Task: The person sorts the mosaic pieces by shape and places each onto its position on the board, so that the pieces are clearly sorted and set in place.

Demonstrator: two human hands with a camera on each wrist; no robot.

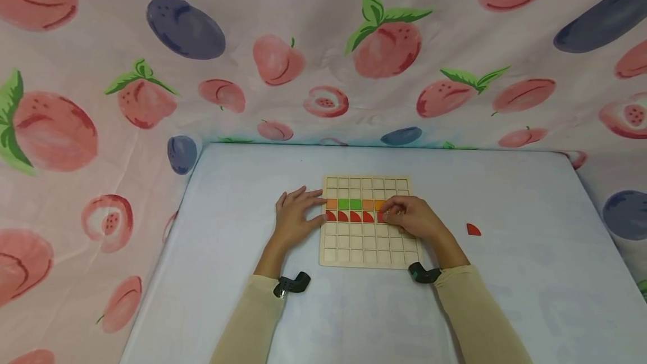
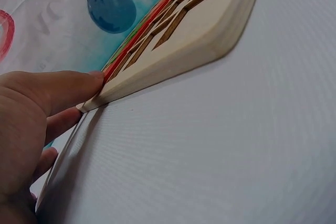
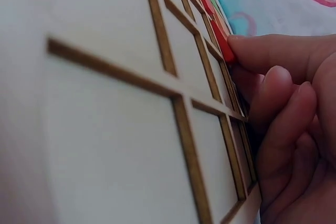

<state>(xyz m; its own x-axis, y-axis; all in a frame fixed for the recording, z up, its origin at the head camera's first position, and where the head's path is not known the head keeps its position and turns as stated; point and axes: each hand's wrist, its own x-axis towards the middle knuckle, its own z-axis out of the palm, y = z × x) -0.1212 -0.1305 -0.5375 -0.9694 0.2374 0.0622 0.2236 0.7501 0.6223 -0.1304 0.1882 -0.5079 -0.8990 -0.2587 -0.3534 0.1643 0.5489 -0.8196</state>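
Note:
A square wooden grid board [image 1: 371,243] lies on the table. One row holds orange and green square tiles [image 1: 350,204]; just below it runs a row of red quarter-circle pieces [image 1: 355,217]. My left hand [image 1: 295,215] lies at the board's left edge with fingers extended, thumb and forefinger touching it; in the left wrist view the thumb [image 2: 79,85] presses on the rim. Over the right part of the board, my right hand [image 1: 415,217] pinches a red quarter-circle piece [image 3: 224,44] at the right end of the red row. Its fingers partly hide the cells there.
A single red quarter-circle piece [image 1: 473,230] lies on the white tabletop [image 1: 510,184] to the right of the board. Behind and on the left hangs a fruit-patterned cloth [image 1: 283,16]. Black wrist straps [image 1: 293,283] sit at both sleeve cuffs.

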